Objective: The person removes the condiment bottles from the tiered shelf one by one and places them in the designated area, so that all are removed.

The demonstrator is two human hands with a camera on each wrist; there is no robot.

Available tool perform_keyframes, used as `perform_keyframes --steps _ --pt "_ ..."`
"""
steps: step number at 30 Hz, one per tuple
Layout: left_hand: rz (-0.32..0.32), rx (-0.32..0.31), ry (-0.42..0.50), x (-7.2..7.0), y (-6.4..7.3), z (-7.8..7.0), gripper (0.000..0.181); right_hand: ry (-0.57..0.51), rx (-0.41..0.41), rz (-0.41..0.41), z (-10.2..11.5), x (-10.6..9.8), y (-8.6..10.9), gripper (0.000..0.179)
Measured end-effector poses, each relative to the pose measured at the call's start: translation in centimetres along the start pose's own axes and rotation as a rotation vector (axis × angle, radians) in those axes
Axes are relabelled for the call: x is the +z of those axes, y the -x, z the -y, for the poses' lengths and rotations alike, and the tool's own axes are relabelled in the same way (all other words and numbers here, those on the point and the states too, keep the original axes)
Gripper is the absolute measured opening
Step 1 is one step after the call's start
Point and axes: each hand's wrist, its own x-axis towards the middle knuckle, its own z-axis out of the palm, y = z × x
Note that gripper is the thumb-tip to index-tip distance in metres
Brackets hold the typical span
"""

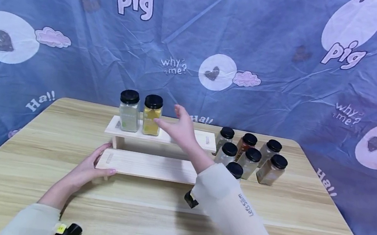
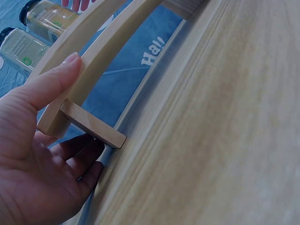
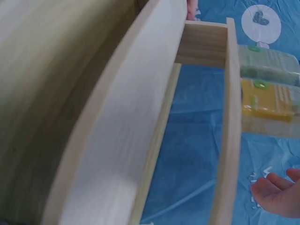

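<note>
A two-tier pale wooden rack (image 1: 152,166) stands on the table. My left hand (image 1: 86,168) holds the left end of its lower tier, thumb along the front edge and fingers curled behind, near the short wooden leg (image 2: 93,124). On the upper tier, toward the left, stand a black-lidded jar of pale green contents (image 1: 129,117) and a jar of yellow powder (image 1: 151,123). My right hand (image 1: 182,128) is raised over the upper tier, just right of the yellow jar, fingers spread. In the right wrist view, a gap shows between that hand (image 3: 280,193) and the yellow jar.
Several black-lidded spice jars, among them a brown one (image 1: 271,171) and a red one (image 1: 242,146), stand grouped right of the rack. Behind the wooden table (image 1: 143,224) hangs a blue printed cloth (image 1: 281,38). My right forearm crosses the rack's right end.
</note>
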Motion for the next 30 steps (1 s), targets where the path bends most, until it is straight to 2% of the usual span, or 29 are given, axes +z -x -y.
perform_keyframes --steps 9,19,30 --pt "0.0 0.002 -0.001 -0.1 -0.1 0.1 0.091 -0.011 -0.006 -0.005 -0.5 2.8 0.0 0.075" --pt "0.002 0.02 -0.008 -0.1 -0.2 0.1 0.09 -0.088 -0.04 -0.143 -0.2 4.8 0.2 0.054" --pt "0.003 0.013 -0.009 0.0 -0.1 0.0 0.089 -0.041 -0.046 -0.255 0.0 5.6 0.1 0.048"
